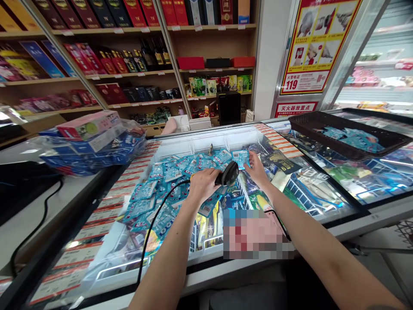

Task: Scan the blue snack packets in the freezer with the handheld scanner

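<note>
A black handheld barcode scanner (229,173) is gripped in my left hand (203,185), its head pointing right and its cable trailing down past my forearm. Between the fingers of my right hand (257,170) is the edge of a blue packet (238,156) with a white barcode label facing up. The scanner head is close to this packet. Many similar blue packets (172,172) lie spread over the glass top of a chest freezer (111,246), below and left of my hands.
A phone (277,224), its screen pixelated, lies near the front edge. A dark tray (318,125) with more blue packets stands right; plastic-wrapped boxes (93,142) sit left. Orange-and-white price labels (125,183) line the glass. Shelves (129,73) of boxed goods stand behind.
</note>
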The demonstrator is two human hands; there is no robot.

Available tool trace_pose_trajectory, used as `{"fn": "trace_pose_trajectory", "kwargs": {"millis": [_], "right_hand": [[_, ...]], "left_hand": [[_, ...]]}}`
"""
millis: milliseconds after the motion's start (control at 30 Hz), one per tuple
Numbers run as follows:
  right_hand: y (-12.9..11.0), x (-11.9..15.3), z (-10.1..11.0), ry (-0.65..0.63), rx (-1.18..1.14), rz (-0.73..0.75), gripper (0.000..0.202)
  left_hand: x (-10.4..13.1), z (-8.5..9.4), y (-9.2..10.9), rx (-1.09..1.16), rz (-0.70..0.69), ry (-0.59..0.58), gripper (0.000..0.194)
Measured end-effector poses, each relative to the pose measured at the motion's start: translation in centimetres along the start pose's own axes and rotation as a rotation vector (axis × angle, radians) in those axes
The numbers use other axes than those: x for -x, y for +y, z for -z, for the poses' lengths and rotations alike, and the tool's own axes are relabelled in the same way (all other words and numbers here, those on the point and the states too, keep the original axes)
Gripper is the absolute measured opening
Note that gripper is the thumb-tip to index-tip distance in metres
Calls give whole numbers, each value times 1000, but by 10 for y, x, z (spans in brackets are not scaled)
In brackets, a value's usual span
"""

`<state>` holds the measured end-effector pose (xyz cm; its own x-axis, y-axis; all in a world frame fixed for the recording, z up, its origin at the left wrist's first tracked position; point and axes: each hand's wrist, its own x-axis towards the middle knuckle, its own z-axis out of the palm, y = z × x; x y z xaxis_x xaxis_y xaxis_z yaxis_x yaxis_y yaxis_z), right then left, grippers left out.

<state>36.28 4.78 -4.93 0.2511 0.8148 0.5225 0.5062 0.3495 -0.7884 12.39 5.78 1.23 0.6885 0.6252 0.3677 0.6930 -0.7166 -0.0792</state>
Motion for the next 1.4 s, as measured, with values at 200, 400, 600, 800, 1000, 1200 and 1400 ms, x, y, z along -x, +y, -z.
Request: {"fn": "trace_pose_trajectory", "kwargs": {"millis": [200,400,600,800,1000,1200,1400], "right_hand": [[-1,1,1,28,-1,-44,53],[-2,1,2,38,30,-27,50],[-4,2,3,31,21,-12,49],[-2,1,1,35,-4,1,50],[5,-1,10,208,100,-72,62],[21,-2,30,343,335,-256,57],[21,4,29,321,563,-233,50]], "left_hand": [[3,3,-1,-9,36,30,28],[2,5,-1,-4,62,39,29],[3,7,-2,21,68,25,31],[3,8,-1,25,75,31,31],[7,13,-6,29,108,97,34],[14,20,-18,10,223,135,34],[19,20,-27,-32,262,136,32]]}}
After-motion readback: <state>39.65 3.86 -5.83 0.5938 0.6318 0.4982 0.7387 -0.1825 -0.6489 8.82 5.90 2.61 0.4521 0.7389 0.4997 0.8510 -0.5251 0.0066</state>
